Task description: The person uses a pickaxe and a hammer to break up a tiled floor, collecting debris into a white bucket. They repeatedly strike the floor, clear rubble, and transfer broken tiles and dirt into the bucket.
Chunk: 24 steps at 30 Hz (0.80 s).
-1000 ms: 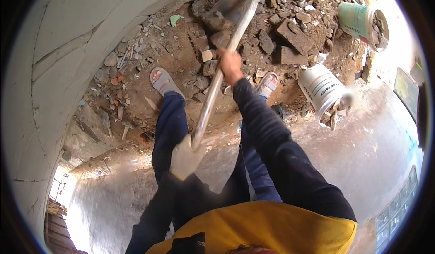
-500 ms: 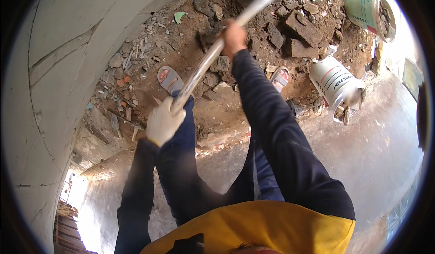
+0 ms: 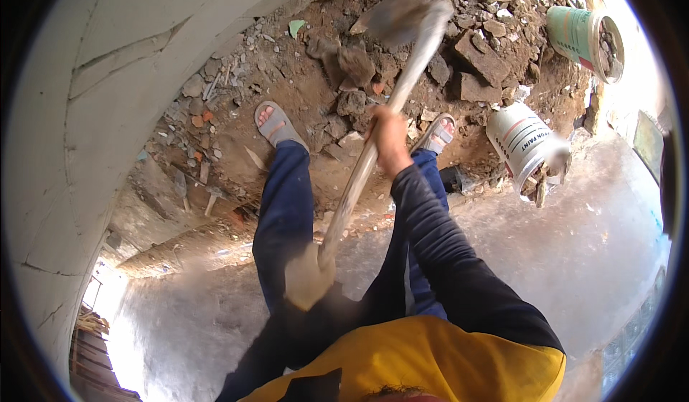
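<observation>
Both hands grip a long-handled hoe (image 3: 354, 194) that slants up and to the right from my lap. My left hand (image 3: 308, 278), in a pale work glove, is closed round the near end of the wooden handle, slightly blurred. Farther up, my bare right hand (image 3: 391, 140) wraps the middle of the shaft. The wide metal blade (image 3: 396, 19), smeared by motion, is at the far end above the heap of broken rubble and soil (image 3: 430, 64). Loose brown clods (image 3: 352, 64) lie below the blade, between it and my feet.
My sandalled feet (image 3: 276, 123) stand apart on the dirt. To the right, a white bucket (image 3: 524, 140) with debris at its mouth lies tipped; a pale green bucket (image 3: 578, 36) of rubble is beyond. A cracked grey wall (image 3: 108, 115) rises on the left. Smooth concrete (image 3: 545, 237) lies nearer.
The hoe has come back toward me, bringing more of its blade into view. My left hand has dropped nearer my lap and rightward; my right hand has also moved nearer and slightly right.
</observation>
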### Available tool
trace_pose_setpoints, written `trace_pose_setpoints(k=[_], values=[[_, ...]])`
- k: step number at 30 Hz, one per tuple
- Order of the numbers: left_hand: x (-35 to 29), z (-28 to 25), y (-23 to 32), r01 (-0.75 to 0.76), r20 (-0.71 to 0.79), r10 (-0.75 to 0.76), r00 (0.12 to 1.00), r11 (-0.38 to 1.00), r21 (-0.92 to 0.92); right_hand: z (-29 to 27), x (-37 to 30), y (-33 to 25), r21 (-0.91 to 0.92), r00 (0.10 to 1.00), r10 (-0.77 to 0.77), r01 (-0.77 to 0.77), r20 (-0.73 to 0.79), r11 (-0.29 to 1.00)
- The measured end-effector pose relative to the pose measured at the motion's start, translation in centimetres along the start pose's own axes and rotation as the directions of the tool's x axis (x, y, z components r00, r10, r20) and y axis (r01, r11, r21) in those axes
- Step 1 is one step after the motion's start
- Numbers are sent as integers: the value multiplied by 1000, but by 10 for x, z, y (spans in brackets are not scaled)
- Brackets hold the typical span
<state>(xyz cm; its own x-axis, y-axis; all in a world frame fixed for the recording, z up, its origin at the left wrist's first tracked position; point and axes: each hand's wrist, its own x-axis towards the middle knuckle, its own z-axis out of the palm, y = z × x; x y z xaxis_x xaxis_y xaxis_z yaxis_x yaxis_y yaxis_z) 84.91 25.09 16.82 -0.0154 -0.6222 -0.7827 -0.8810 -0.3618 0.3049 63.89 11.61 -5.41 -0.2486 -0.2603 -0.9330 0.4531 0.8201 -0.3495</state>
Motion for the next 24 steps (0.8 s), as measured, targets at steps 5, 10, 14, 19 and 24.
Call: trace_pose_setpoints(k=[5, 10, 14, 19, 24], values=[[127, -46, -49, -94, 15, 94, 995, 995, -37, 71, 54, -55, 346, 957, -255, 288, -138, 893], [79, -59, -70, 191, 148, -176, 973, 977, -95, 122, 68, 1, 25, 1000, 9, -9, -14, 1000], [18, -20, -36, 22, 88, -17, 996, 998, -56, 57, 50, 30, 71, 999, 31, -30, -13, 997], [-33, -18, -13, 34, 83, -33, 996, 999, -14, 2, -17, 27, 70, 995, 90, -92, 35, 993], [65, -41, -37, -88, 48, 87, 995, 996, 19, 51, 15, -33, 210, 961, -223, 255, -165, 944]])
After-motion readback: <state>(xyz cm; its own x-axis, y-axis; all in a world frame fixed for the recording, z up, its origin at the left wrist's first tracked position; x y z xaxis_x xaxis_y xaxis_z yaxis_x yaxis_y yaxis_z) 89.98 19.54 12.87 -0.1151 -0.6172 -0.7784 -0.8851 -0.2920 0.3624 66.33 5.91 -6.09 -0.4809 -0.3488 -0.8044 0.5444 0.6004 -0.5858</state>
